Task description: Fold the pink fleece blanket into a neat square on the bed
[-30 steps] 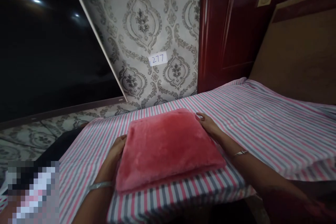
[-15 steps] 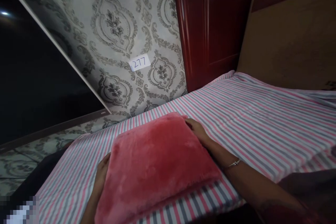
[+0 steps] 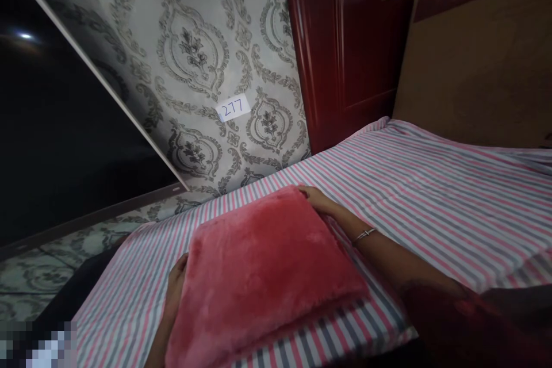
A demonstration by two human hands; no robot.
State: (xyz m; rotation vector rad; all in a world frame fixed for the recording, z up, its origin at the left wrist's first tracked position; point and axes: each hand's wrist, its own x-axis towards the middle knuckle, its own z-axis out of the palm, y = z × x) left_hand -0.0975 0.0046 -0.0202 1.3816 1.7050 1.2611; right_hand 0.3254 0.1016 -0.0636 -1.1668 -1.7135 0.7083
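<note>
Touching pink plush (image 3: 267, 270) — both hands (image 3: 318, 200)

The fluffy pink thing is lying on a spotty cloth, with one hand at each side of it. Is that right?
Not quite: the cloth is striped, not spotty, as the head view shows. The fluffy pink thing does lie on it, with the left hand and right hand at its sides.

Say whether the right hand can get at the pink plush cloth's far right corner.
Probably yes: the right hand is at that corner of the pink plush cloth, with nothing visible between.
</note>
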